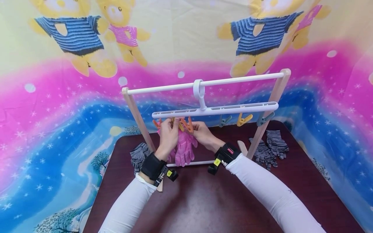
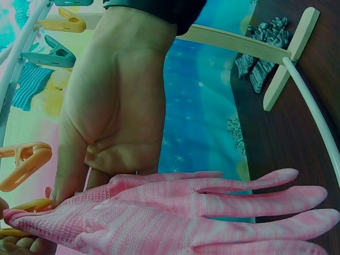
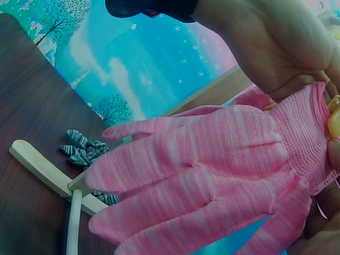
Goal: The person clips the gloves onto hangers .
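A pink knitted glove [image 1: 184,150] hangs fingers down below the white hanger [image 1: 215,110], with more pink knit behind it. My left hand [image 1: 169,136] pinches a yellow clothespin [image 3: 334,118] at the glove's cuff. From the other side my right hand [image 1: 205,134] holds the cuff; its palm and wrist fill the upper middle of the left wrist view, while the glove covers its fingertips. Close by the right fingers, an orange clothespin [image 1: 187,125] hangs from the hanger. Another orange clothespin [image 1: 156,123] is just left of my left hand.
The hanger hooks over the white rod of a wooden stand [image 1: 132,110]. Teal clothespins and a yellow clothespin [image 1: 244,119] hang along its right half. Grey striped gloves [image 1: 263,153] lie right of the stand, and another grey knitted bundle [image 1: 140,157] lies left on the dark table [image 1: 209,207].
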Motion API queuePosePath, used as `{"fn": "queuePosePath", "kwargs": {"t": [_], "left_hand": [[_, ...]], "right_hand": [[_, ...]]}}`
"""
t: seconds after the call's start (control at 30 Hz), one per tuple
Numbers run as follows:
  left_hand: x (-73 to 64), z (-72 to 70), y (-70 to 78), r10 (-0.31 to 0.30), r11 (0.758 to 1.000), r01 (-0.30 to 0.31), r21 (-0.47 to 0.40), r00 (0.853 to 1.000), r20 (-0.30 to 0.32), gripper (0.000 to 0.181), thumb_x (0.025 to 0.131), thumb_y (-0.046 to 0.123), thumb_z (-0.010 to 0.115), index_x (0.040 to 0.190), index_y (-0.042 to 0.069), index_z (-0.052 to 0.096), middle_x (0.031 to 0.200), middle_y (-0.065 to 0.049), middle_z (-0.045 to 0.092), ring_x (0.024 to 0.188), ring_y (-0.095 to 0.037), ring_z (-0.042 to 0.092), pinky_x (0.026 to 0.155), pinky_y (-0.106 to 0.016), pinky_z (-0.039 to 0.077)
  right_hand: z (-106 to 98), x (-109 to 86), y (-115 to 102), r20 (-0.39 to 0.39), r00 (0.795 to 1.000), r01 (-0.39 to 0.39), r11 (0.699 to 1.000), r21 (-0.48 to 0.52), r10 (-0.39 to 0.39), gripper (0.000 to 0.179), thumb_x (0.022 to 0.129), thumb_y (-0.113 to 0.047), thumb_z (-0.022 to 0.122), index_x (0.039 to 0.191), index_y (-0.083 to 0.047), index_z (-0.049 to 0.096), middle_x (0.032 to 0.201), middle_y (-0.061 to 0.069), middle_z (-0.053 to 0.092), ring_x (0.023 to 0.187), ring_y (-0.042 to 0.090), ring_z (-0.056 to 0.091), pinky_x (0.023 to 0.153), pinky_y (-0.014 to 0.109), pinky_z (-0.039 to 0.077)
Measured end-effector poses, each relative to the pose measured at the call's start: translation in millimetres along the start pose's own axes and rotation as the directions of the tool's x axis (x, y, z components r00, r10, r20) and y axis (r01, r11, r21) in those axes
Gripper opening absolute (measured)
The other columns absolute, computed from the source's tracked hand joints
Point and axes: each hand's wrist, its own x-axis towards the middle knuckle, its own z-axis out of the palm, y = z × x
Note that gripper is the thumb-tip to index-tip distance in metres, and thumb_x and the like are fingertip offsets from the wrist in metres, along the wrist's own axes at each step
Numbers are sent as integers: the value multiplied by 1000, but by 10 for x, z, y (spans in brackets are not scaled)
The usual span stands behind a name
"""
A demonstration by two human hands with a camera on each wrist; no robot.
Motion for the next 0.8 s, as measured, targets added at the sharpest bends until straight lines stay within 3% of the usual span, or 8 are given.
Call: {"fn": "queuePosePath", "kwargs": {"t": [0.1,0.3,0.63,0.8], "left_hand": [[2,3,2,3,1000,-3,-4,1000,2,32,108,11,43,121,-9,64,89,-33,62,58,-5,42,58,-21,32],[8,-1,1,5,1000,-5,-11,1000,-3,32,108,10,43,123,-9,64,89,-33,62,60,-7,44,60,-22,31],[-9,-34,0,-20,1000,20,-17,1000,8,31,108,12,44,120,-8,64,88,-32,60,56,-5,39,57,-22,30],[-11,-38,3,-40,999,41,-34,999,18,31,108,12,44,125,-8,61,91,-29,61,60,-6,43,59,-22,32]], "right_hand": [[0,7,-11,-3,1000,-3,1000,13,3,31,101,-12,60,124,6,67,81,-5,74,73,6,64,65,19,49],[8,11,-51,3,1000,-4,1000,5,4,31,103,-10,55,129,6,65,96,0,77,81,2,65,68,17,50],[27,15,-39,-5,1000,-6,1000,25,6,30,103,-8,56,123,11,66,73,-7,68,70,4,57,64,18,44],[43,23,-36,-5,1000,-2,1000,29,2,30,102,-8,57,124,11,65,73,-9,69,66,3,57,62,18,44]]}}
